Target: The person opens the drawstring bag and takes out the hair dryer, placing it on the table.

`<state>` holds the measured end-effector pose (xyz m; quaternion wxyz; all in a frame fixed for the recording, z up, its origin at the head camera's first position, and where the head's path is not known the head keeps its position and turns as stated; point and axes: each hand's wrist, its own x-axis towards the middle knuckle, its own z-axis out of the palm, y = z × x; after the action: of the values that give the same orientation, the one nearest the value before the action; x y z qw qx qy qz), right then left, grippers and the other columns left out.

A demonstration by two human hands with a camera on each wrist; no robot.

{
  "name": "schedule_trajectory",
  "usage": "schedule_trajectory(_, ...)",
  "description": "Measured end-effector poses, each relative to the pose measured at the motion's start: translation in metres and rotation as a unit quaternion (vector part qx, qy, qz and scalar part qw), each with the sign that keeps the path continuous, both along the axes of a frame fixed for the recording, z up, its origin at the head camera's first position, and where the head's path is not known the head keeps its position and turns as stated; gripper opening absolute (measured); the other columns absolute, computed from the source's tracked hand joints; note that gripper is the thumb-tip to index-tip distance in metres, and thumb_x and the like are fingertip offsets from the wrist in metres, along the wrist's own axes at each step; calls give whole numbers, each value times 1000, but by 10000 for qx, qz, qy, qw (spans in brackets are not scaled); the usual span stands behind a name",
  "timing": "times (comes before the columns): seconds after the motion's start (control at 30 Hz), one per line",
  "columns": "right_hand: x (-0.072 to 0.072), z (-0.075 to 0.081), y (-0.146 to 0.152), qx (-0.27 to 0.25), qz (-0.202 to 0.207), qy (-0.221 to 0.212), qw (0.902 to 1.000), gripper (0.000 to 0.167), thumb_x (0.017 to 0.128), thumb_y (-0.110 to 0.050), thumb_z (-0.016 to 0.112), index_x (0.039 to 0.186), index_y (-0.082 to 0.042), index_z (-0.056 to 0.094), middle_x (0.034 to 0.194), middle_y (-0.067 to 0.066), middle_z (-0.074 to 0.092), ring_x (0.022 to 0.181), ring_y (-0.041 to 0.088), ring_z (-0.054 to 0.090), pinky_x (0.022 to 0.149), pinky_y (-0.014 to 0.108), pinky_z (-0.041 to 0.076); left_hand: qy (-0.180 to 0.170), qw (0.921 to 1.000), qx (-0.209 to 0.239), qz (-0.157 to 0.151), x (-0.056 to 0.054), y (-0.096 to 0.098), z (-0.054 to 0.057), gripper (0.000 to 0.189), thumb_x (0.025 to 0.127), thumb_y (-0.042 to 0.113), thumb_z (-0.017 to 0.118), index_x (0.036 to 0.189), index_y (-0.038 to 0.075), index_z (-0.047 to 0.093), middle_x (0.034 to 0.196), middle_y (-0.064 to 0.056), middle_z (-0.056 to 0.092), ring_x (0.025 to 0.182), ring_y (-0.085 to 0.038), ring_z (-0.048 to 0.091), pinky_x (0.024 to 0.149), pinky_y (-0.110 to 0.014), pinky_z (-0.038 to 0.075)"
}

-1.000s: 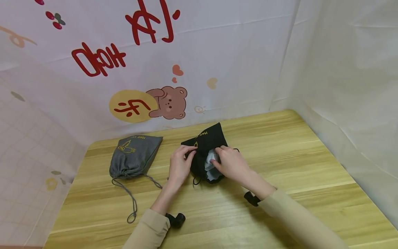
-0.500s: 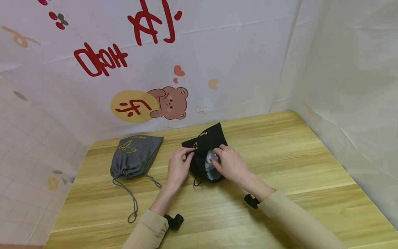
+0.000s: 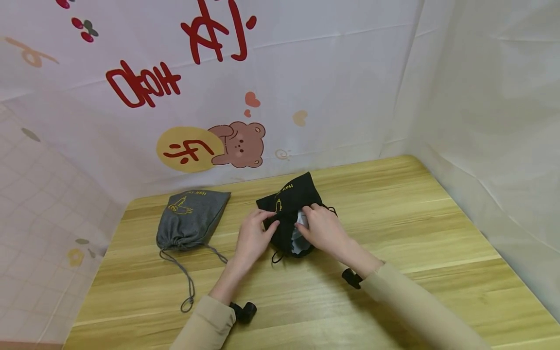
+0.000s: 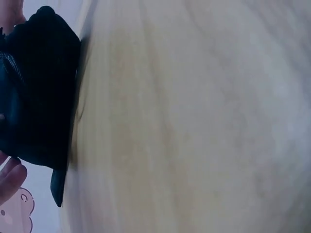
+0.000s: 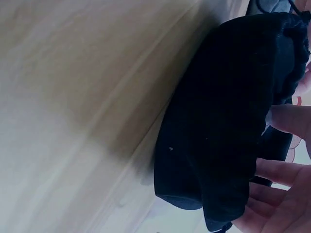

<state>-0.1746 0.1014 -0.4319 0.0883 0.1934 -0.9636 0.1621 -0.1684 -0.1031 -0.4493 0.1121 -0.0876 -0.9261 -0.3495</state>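
A black drawstring pouch [image 3: 294,195] with yellow print lies on the table, its mouth toward the person. Inside the mouth shows something pale grey-white and crumpled [image 3: 300,243]; its kind cannot be told. My left hand [image 3: 253,236] pinches the pouch's left edge between thumb and fingers. On the opposite side, my right hand [image 3: 327,227] grips the rim, with the thumb inside the mouth. The right wrist view has the black pouch [image 5: 218,107] bulging, the fingers [image 5: 279,172] along its rim. Only part of the left hand shows in the left wrist view, beside the pouch [image 4: 39,92].
A grey drawstring pouch [image 3: 192,218] with yellow print lies to the left, its cord [image 3: 190,284] trailing toward the front. The wooden table [image 3: 393,204] meets a printed white cloth backdrop [image 3: 341,87] at the back. Dark cameras sit on both wrists.
My left thumb and fingers have shifted slightly right on the black pouch, pushing its fabric inward. Less of the pale stuff shows in the mouth. The right hand stays nearly in place.
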Motion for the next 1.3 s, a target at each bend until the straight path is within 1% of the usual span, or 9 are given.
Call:
schedule_trajectory(0.17, -3, -2, -1, -170, -161, -33, 9997, 41, 92, -33, 80, 109, 2, 71, 95, 15, 70, 74, 25, 66, 67, 41, 58, -110, 9996, 56, 255, -1, -2, 0, 15, 97, 17, 76, 108, 9, 82, 101, -9, 77, 90, -26, 71, 76, -38, 58)
schedule_trajectory(0.33, -2, -1, -5, -452, -301, -178, 9984, 34, 91, -31, 82, 97, -1, 67, 86, 12, 68, 70, 24, 65, 64, 39, 57, -143, 9986, 228, 457, -2, -4, 1, 14, 99, 17, 74, 107, 10, 82, 104, -9, 79, 89, -26, 74, 78, -40, 61)
schedule_trajectory(0.43, 0, 1, -8, -475, -304, -282, 9980, 36, 91, -32, 82, 98, 0, 66, 82, 12, 71, 69, 24, 67, 62, 39, 56, -98, 9978, 412, 508, -1, -4, 0, 15, 100, 17, 72, 108, 9, 82, 108, -10, 80, 87, -26, 76, 78, -40, 63)
schedule_trajectory(0.57, 0, -2, -12, -447, -337, -361, 9978, 48, 92, -33, 81, 113, 7, 65, 89, 18, 75, 73, 28, 71, 65, 42, 59, 58, 9968, 648, 461, -1, -3, 0, 15, 100, 16, 72, 109, 7, 82, 108, -12, 80, 86, -27, 77, 79, -40, 65)
schedule_trajectory(0.7, -2, -6, -11, -438, -347, -227, 9982, 56, 90, -35, 82, 120, 9, 63, 98, 21, 75, 80, 31, 72, 69, 45, 61, 100, 9965, 708, 423, -3, -2, 0, 15, 100, 16, 73, 108, 8, 82, 107, -11, 80, 89, -25, 76, 81, -39, 64)
schedule_trajectory(0.87, -8, -7, -9, -361, -452, -92, 9983, 55, 88, -35, 84, 115, 9, 65, 97, 21, 72, 79, 33, 71, 69, 46, 61, 36, 9966, 704, 416, -4, 0, 1, 15, 99, 19, 74, 107, 9, 82, 106, -9, 80, 89, -25, 75, 81, -40, 63)
schedule_trajectory(1.1, -14, -1, -9, -78, -767, -189, 9968, 49, 87, -41, 84, 93, 5, 69, 79, 18, 72, 68, 33, 71, 59, 43, 59, -10, 9968, 692, 389, -5, 2, 0, 17, 99, 20, 74, 108, 9, 82, 106, -9, 80, 89, -24, 75, 78, -38, 63)
schedule_trajectory(1.2, -18, -3, -13, -138, -813, -299, 9961, 49, 87, -41, 84, 96, 5, 69, 81, 18, 73, 69, 32, 71, 60, 43, 59, -14, 9968, 720, 349, -5, 3, 1, 17, 99, 19, 74, 109, 8, 82, 107, -10, 80, 88, -25, 75, 77, -37, 63)
schedule_trajectory(1.3, -22, -6, -18, -259, -839, -339, 9956, 53, 88, -40, 82, 107, 8, 65, 84, 21, 74, 70, 35, 72, 62, 45, 59, -10, 9970, 711, 294, -5, 4, 1, 16, 99, 19, 74, 108, 8, 82, 105, -10, 80, 87, -24, 75, 76, -35, 61)
